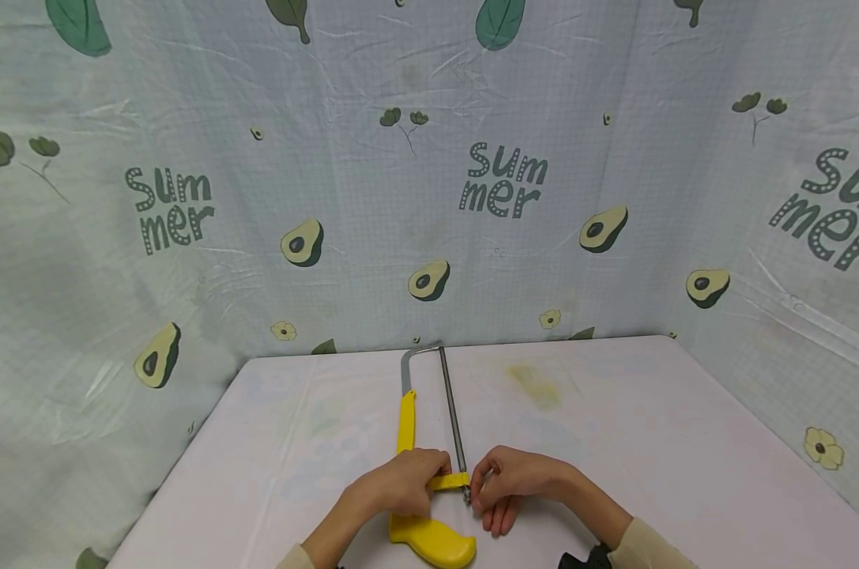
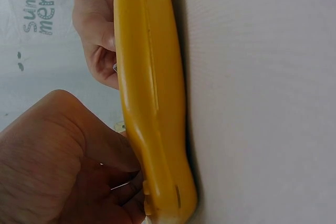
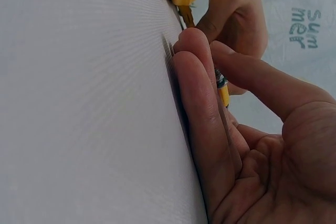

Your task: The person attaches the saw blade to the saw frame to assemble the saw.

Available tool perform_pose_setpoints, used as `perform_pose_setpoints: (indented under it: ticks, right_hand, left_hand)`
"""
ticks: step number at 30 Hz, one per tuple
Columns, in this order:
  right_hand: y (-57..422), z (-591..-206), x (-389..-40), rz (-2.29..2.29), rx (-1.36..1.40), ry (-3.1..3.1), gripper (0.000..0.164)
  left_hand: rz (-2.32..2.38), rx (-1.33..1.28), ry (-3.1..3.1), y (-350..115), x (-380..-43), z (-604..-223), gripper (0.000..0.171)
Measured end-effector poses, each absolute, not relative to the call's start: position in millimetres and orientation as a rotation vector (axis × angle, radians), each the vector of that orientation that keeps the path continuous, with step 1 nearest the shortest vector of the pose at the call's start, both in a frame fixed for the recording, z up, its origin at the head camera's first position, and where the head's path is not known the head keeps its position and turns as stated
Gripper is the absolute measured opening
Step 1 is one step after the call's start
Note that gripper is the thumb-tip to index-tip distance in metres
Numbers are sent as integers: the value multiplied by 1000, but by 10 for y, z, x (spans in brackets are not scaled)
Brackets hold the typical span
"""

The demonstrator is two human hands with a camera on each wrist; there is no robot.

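Observation:
A hacksaw [image 1: 407, 423] with a yellow handle [image 1: 439, 544] and a grey metal front bow lies on the table, handle toward me. Its blade side [image 1: 452, 407] runs along the right and ends at a yellow arm with a small metal wing nut [image 1: 466, 495]. My left hand [image 1: 408, 480] grips the yellow frame just above the handle, fingers by the yellow arm. From the right, my right hand [image 1: 510, 484] pinches at the wing nut with thumb and index finger, which partly hide it. The other fingers [image 3: 202, 108] of that hand stretch low along the tabletop.
A pale cloth covers the table [image 1: 614, 442], with a yellowish stain [image 1: 534, 386] toward the back. Behind and at the sides hangs a curtain [image 1: 372, 182] printed with avocados, leaves and lettering. A black strap [image 1: 587, 558] shows at the right wrist.

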State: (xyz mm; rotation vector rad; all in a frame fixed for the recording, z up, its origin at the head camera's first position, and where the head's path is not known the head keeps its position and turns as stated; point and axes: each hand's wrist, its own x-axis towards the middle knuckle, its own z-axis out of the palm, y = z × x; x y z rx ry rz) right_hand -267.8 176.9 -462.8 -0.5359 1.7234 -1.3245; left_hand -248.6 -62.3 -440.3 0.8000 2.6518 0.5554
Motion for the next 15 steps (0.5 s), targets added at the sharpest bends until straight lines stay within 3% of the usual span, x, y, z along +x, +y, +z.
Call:
perform_pose_setpoints:
  ticks: [15]
  right_hand:
    - [1739, -4596, -2663, -1305, -523, 1772, 29]
  left_hand:
    - [563, 756, 2638, -625, -2491, -4388, 44]
